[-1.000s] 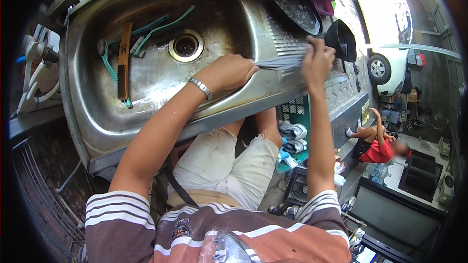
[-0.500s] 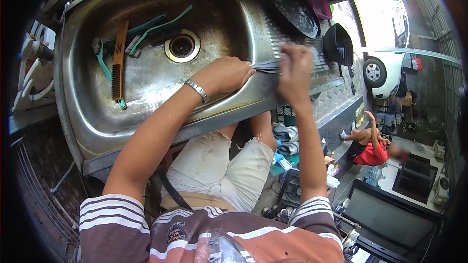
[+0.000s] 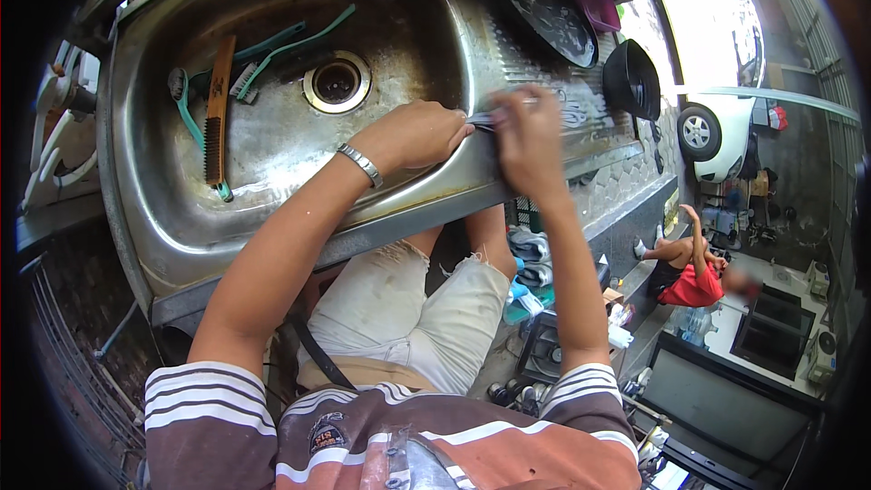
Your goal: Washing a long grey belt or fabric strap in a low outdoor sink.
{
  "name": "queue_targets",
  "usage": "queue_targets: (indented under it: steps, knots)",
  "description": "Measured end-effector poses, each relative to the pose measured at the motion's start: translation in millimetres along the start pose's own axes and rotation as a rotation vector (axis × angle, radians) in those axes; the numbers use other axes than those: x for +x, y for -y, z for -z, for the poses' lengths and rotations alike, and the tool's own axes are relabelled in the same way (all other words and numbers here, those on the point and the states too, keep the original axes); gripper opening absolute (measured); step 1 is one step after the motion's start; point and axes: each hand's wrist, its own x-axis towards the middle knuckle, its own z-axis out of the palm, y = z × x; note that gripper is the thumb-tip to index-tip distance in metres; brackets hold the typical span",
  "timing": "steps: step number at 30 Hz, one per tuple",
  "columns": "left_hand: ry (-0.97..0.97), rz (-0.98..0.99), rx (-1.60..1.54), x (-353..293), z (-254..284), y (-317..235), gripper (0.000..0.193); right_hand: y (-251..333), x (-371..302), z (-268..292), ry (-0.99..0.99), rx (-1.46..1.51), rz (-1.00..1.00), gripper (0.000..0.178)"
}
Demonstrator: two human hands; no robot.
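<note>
Several thin grey-white shoelaces (image 3: 572,112) stretch over the sink's right rim onto the ribbed drainboard (image 3: 594,141), where their ends lie in wet loops. My left hand (image 3: 420,134) is closed in a fist-like pinch on one end of them at the basin's edge. Just to its right, my right hand (image 3: 531,145) is curled over the laces, its fingers smeared by motion. Whether it also holds something small is hidden. In the steel sink (image 3: 272,154), left of the drain (image 3: 337,83), lie a wooden-backed brush (image 3: 219,109) and several teal-handled brushes (image 3: 295,50).
A dark round tray (image 3: 547,14) with suds, a purple container (image 3: 595,7) and a black bowl (image 3: 632,79) stand on the drainboard. Below are shoes (image 3: 531,259). A person in red (image 3: 689,281) sits off to the right; a white car (image 3: 721,136) stands beyond.
My right hand has moved left along the shoelaces toward my left hand, uncovering their looped ends on the drainboard. My left hand has stayed nearly in place.
</note>
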Motion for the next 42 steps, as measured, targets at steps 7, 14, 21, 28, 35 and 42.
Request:
queue_targets:
  steps: [7,14,21,28,35,42]
  knots:
    - [0.003,-0.034,-0.015,1,4,0,0.044,-118,-10,27,-0.114,-0.364,-0.427,0.018]
    - [-0.020,-0.006,0.016,-3,9,-6,0.045,-111,86,55,-0.005,-0.216,-0.171,0.023]
    - [0.008,-0.021,-0.019,1,3,-7,0.044,-173,134,12,0.191,-0.096,-0.191,0.026]
    - [0.001,0.030,-0.026,-4,-2,4,0.045,0,51,-11,-0.032,0.097,0.127,0.023]
    - [-0.003,-0.027,-0.105,2,9,-7,0.046,-148,-25,29,-0.144,-0.317,-0.403,0.017]
    - [-0.010,0.048,-0.061,-6,1,-3,0.044,10,-11,2,-0.051,0.186,-0.005,0.017]
